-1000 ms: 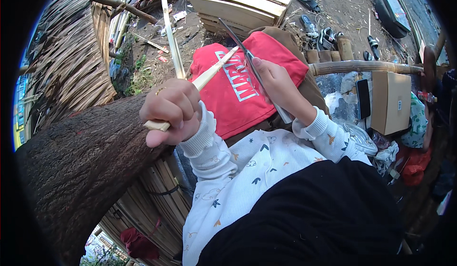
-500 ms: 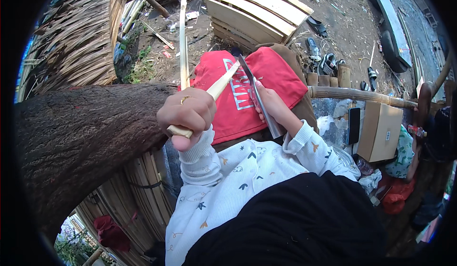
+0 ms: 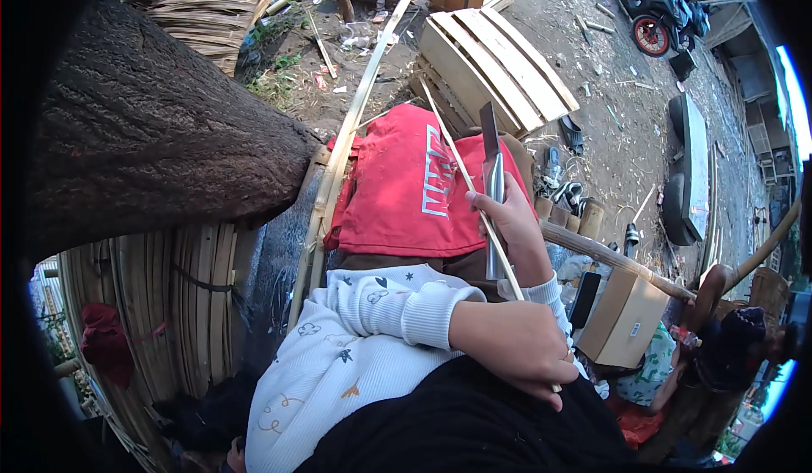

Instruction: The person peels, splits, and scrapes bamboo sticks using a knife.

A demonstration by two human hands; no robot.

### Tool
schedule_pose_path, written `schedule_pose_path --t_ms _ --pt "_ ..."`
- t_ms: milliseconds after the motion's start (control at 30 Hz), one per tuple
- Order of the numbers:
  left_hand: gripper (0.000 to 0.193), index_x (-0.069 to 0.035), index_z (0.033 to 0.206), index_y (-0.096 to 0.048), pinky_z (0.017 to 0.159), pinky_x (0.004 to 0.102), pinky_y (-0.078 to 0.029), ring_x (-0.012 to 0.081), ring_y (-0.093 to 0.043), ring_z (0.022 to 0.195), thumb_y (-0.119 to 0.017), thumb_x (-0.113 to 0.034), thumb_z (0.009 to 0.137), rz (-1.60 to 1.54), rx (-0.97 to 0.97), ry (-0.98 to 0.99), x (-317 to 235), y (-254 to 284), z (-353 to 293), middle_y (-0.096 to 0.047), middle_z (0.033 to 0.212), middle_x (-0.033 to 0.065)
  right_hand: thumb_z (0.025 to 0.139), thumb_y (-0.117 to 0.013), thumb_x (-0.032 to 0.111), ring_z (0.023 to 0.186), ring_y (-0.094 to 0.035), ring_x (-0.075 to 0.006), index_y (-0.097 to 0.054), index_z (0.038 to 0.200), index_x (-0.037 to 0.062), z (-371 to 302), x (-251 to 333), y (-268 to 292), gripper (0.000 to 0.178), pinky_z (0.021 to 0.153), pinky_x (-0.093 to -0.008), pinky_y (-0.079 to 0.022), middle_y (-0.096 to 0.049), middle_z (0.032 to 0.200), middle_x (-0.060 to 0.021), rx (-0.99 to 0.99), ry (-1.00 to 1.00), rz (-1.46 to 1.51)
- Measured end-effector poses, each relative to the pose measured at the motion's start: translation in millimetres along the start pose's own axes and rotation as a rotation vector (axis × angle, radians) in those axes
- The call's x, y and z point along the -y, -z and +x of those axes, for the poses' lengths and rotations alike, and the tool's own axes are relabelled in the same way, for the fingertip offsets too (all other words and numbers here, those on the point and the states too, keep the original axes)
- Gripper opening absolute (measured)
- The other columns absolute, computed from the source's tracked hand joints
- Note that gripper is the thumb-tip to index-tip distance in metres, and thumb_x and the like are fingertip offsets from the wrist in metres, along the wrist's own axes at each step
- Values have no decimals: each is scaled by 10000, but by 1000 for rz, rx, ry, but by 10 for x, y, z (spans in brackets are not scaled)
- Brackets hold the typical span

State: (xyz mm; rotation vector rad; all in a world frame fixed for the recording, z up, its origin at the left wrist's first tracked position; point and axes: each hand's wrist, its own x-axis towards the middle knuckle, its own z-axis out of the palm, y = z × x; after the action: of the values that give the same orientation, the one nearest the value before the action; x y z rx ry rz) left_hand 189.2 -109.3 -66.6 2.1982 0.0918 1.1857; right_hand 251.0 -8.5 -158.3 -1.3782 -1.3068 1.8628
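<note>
My right hand (image 3: 518,228) grips a long metal-handled knife (image 3: 491,139), its dark blade pointing up and away from me. A thin pale strip of bamboo or wood (image 3: 455,151) runs slantwise beside the knife, passing by my right thumb. My left hand (image 3: 520,346) is crossed over to the right and closed round the strip's near end, close to my body. Beneath both lies a red cloth (image 3: 393,189) with pale lettering, spread over my lap. Where the blade meets the strip, if it does, I cannot tell.
A thick tree trunk (image 3: 169,134) slants in at left, beside a long pale strip (image 3: 359,92). Slatted wooden crates (image 3: 499,63) stand ahead. At right are a bamboo rail (image 3: 613,261), a cardboard box (image 3: 622,316), a phone (image 3: 584,298) and sandals (image 3: 571,134).
My left hand has moved from the left across to the lower right, drawing the strip's near end with it. The knife now points more upright. The view has shifted to the right.
</note>
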Motion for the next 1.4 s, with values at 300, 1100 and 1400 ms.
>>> schedule_pose_path --t_ms 300,1100,1400 --pt "391 -50 1130 -604 950 478 -418 334 -521 1177 -628 -356 888 78 -233 -142 -102 109 77 -558 1231 142 758 -742 104 604 -546 -67 -436 1236 27 -82 467 68 574 522 -209 -426 -554 781 -3 19 151 75" --pt "215 -35 932 -635 979 508 -397 365 -546 1122 -535 -224 909 169 -594 266 82 579 -244 -603 1080 189 770 -699 61 704 -657 -198 -336 1289 21 104 1000 1057 635 514 -276 -533 -626 927 -163 -336 704 -88" --pt "151 -20 939 -625 949 463 -429 354 -557 1105 -553 -147 901 146 -664 273 71 650 -353 -604 1097 175 741 -645 33 678 -662 -217 -328 1280 -56 169 1120 1224 632 553 -315 -514 -648 896 -201 -458 476 154"
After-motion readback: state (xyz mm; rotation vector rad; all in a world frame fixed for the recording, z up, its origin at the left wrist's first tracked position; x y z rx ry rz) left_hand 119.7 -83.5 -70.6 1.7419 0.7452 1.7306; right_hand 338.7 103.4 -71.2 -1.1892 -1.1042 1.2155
